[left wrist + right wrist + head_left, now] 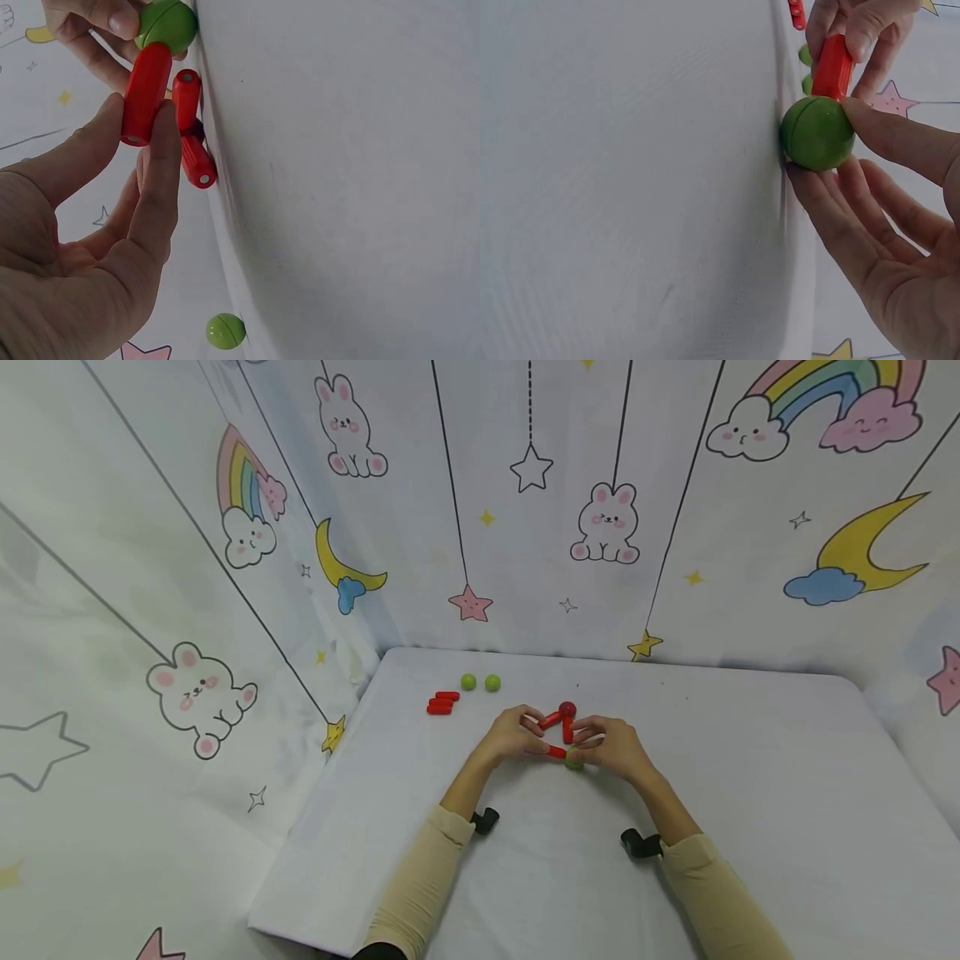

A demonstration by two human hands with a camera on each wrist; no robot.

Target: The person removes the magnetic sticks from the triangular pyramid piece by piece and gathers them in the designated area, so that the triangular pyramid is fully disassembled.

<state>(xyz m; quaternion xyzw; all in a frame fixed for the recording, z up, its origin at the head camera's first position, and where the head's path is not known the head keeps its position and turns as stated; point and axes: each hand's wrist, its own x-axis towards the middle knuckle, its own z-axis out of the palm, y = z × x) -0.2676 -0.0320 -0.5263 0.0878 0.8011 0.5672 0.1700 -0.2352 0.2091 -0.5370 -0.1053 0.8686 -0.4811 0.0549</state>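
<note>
Between thumb and fingers, my left hand pinches a red rod that has a small silver disc in its end. The rod's other end meets a green ball, which my right hand pinches with thumb and fingertips. Just beyond the hands, a red ball sits with two red rods spreading from it like a V. The left wrist view shows silver discs in those rods' free ends too. Whether the held rod is fixed to the green ball or only touches it, I cannot tell.
On the white table, several red rods lie side by side at the back left. Two green balls rest just behind them. A patterned cloth hangs along the table's back and left sides.
</note>
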